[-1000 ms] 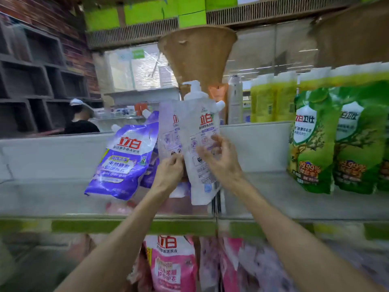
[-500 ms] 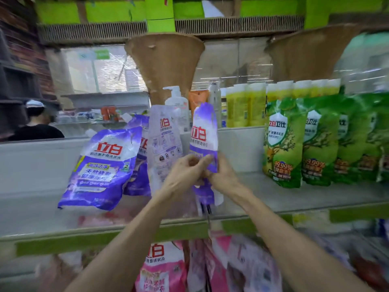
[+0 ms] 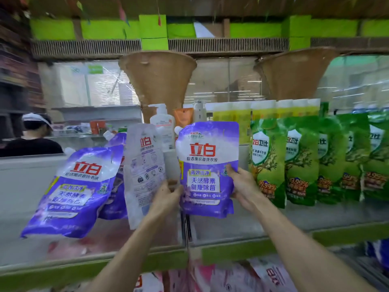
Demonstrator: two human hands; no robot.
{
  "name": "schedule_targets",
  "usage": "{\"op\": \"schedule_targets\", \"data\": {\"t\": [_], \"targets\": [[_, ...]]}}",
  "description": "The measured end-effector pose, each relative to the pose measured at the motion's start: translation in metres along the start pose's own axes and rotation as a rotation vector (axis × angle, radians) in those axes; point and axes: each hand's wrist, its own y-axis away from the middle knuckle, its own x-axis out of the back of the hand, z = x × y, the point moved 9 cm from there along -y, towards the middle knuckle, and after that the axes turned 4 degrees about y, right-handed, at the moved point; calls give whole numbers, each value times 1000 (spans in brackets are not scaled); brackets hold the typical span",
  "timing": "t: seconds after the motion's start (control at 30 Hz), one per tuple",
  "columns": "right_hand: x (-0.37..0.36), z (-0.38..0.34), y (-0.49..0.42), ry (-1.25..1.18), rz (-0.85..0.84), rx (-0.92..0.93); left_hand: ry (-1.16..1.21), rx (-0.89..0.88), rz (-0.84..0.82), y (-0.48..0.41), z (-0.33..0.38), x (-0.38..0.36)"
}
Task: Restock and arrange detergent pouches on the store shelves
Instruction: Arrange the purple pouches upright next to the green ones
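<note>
At the upper grey metal shelf (image 3: 242, 226), just left of the upright green detergent pouches (image 3: 301, 161), you hold the purple-and-white plastic detergent pouch (image 3: 207, 165) upright with its label facing you. Your right hand (image 3: 242, 186) grips its right edge and your left hand (image 3: 166, 199) grips its lower left edge. Progress appears partial. You have yet to seat this pouch, turn the white back-facing pouch (image 3: 143, 171) and straighten the leaning purple pouch (image 3: 73, 190) further left.

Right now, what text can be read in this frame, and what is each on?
"立白", "超洁薰衣香洗衣液", "高效洁净", "天然酵素 健康除菌": held purple pouch
"立白": leaning purple pouch
"立白": white pouch back
"立白卫仕", "99.99%": green pouches
"立白": pink pouch on the lower shelf
Fine print on all pouches and the pump bottle label: too blurred to read.
</note>
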Motion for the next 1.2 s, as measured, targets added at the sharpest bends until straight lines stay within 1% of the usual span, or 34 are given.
{"op": "schedule_targets", "data": {"t": [0.1, 0.17, 0.23, 0.33, 0.4, 0.5, 0.57, 0.7, 0.87, 0.93, 1.0, 1.07, 1.13, 1.2], "targets": [[-2, -4, -1, 19, -46, 26, -59, 27, -17, 2, -5, -9], [-5, -9, -4, 11, -60, 63, -33, 79, -39, 4, -10, -18], [-6, -13, -8, -13, -63, 89, 18, 104, -17, 4, -9, -26], [-1, -19, -6, 9, -48, 145, 23, 76, 25, 0, -2, -38], [5, -21, 0, 14, -46, 178, 99, 82, -50, 0, 2, -61], [17, -23, 2, -44, -26, 191, 305, 153, -185, 3, 10, -107], [27, -26, 1, -50, 1, 207, 388, 137, -254, 4, 20, -133], [42, -29, -3, -6, 39, 224, 470, 154, -376, 4, 30, -174], [49, -30, -6, 25, 47, 235, 500, 115, -453, -7, 31, -198], [47, -33, -3, 81, 40, 258, 511, 111, -462, -10, 32, -202], [43, -40, 2, 140, 41, 307, 502, 106, -456, -13, 30, -203], [43, -52, 10, 171, 79, 396, 425, 106, -456, -13, 29, -200], [51, -70, 24, 200, 209, 529, 271, 91, -413, -12, 30, -190], [55, -95, 44, 274, 371, 723, 77, -16, -292, -17, 40, -172]]}}
